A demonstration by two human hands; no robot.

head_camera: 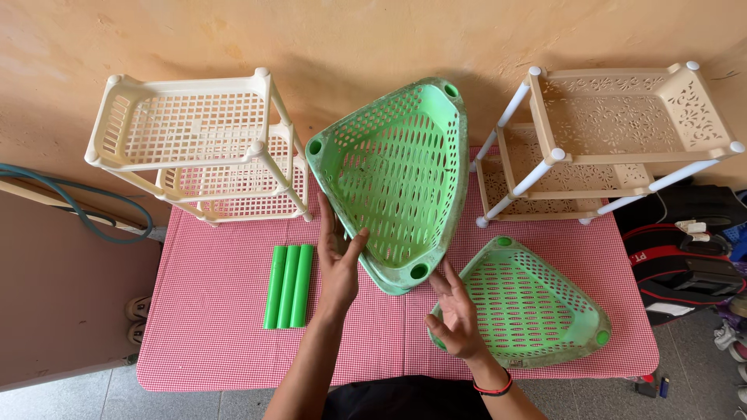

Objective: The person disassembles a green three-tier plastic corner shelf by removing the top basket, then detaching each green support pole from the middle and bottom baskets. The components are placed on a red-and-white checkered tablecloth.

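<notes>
Pink checked table (pixel 233 342) against an orange wall: left hand (pixel 338 268) grips the tilted green tray (pixel 393 175), fingers closed on its rim. Right hand (pixel 455 315) hovers open, empty. Three green tubes (pixel 289 286) and a second tray (pixel 525 307) lie unassembled.

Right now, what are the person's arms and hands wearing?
Both forearms are bare, with no sleeves in view. The right hand has a thin black-and-red band around its wrist. The left hand wears nothing: no glove, ring or watch shows.
</notes>
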